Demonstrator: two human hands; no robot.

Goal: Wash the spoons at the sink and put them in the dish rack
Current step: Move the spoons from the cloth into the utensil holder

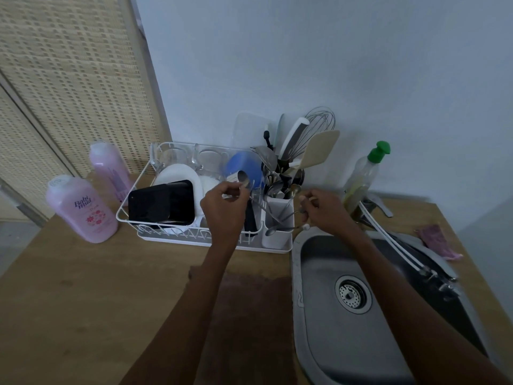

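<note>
In the head view, your left hand (pixel 222 209) was over the right part of the white wire dish rack (pixel 122 215). Its fingers were curled round the handle of a shiny metal spoon (pixel 243 177), whose bowl stood up just in front of a round blue plastic bowl (pixel 244 163). Your right hand (pixel 324 211) was to the right of it, above the far left rim of the oval steel sink (pixel 319 343). It was clenched on a bundle of thin metal spoons (pixel 270 232) whose bowls fanned out leftward across the white plastic cutlery holder (pixel 277 241) at the rack's right end. That holder was already crowded with cutlery, and a jar of tall utensils stood behind it. I could not tell whether the spoons were wet. With both hands at the rack and none in the basin, you seemed to be at the putting-away step. The next move called for tipping each spoon upright and threading it into a free gap in the holder. You would need to loosen one at a time from the right-hand bundle so that none slid back into the sink.
</note>
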